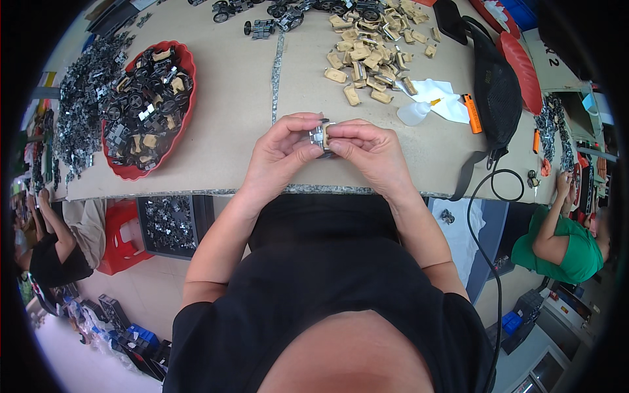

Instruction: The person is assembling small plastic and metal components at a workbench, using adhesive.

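Note:
Near the front edge of the table, my left hand [278,149] and my right hand [371,149] meet with closed fingertips on one small toy car part. Its silver-grey chassis side [317,135] is pinched by the left fingers. A tan piece [327,134] on its right side sits against my right thumb and fingers. Whether the two are fully joined is too small to tell. Beyond my hands lies a loose heap of similar tan pieces [360,52]. Several wheeled black chassis [262,27] rest at the far edge.
At left stands a red scalloped basin [192,72] of mixed parts, beside a big pile of dark parts [85,98]. To the right lie a white dropper bottle [414,114], an orange lighter [472,114] and a black bag [496,92]. A black cable [473,226] hangs down. Co-workers sit on both sides.

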A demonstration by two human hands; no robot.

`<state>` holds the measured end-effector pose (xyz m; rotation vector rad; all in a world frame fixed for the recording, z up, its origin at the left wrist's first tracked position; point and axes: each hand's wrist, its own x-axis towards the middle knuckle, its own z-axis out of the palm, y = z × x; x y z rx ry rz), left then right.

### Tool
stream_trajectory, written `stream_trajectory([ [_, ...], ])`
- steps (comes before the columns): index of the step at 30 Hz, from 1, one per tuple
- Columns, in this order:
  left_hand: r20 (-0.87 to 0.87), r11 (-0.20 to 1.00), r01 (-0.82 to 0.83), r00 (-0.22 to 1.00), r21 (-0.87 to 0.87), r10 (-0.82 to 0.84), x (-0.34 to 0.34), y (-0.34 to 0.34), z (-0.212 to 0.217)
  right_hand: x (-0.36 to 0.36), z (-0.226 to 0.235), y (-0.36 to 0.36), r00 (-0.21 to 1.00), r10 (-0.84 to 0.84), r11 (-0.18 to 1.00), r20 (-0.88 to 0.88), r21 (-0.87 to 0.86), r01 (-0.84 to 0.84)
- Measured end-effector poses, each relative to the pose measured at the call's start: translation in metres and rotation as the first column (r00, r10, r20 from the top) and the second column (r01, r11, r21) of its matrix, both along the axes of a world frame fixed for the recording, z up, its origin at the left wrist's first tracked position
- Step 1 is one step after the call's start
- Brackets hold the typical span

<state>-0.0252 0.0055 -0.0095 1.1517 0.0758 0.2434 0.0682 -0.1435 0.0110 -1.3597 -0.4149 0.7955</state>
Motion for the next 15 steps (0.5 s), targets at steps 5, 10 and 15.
stream_trajectory([
  [5, 0.047, 0.999, 0.019, 0.999, 0.031, -0.02, 0.0004, 0.0017, -0.0026, -0.0014, -0.002, 0.0018, 0.991, 0.078, 0.997, 0.11, 0.006, -0.079],
  [10, 0.063, 1.0, -0.024, 0.998, -0.009, 0.024, -0.0009, 0.0002, -0.0028, -0.0051, 0.0062, 0.0067, 0.998, 0.052, 0.998, 0.027, 0.045, -0.053],
  [15, 0.046, 1.0, 0.004, 0.999, 0.006, -0.004, -0.0016, 0.0004, -0.0024, -0.0024, 0.0005, 0.005, 0.997, 0.072, 0.997, -0.01, 0.039, -0.072],
])
